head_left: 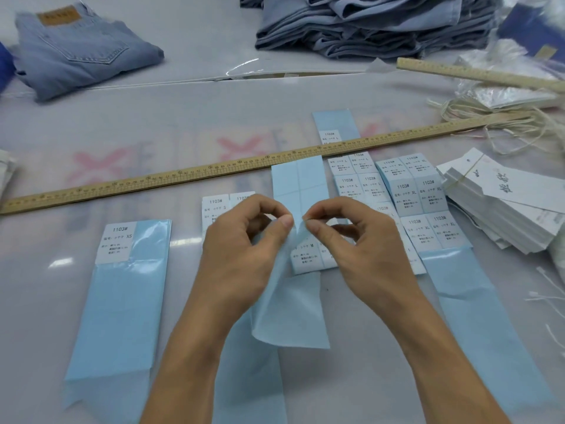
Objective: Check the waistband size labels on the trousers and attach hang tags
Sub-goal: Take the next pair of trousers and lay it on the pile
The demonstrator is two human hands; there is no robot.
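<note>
the long wooden ruler (214, 171) crosses the table (214, 102) on a slant. just on the near side of it, both hands meet over a pale blue sticker sheet (290, 307): the left hand (241, 258) and right hand (363, 249) each pinch its upper part between thumb and forefinger, fingertips almost touching. a white label on it reads "M" (305, 255). nearer still and to the left lies a sheet whose label reads "1103# XS" (116, 243). right of the hands, below the ruler, are sheets marked "1103# L" (354, 175) and "1103# XL" (422, 194), then a stack of white hang tags (501, 203). beyond the ruler, folded light jeans (79, 47) with a tan patch lie far left and a heap of jeans (367, 22) far centre.
</note>
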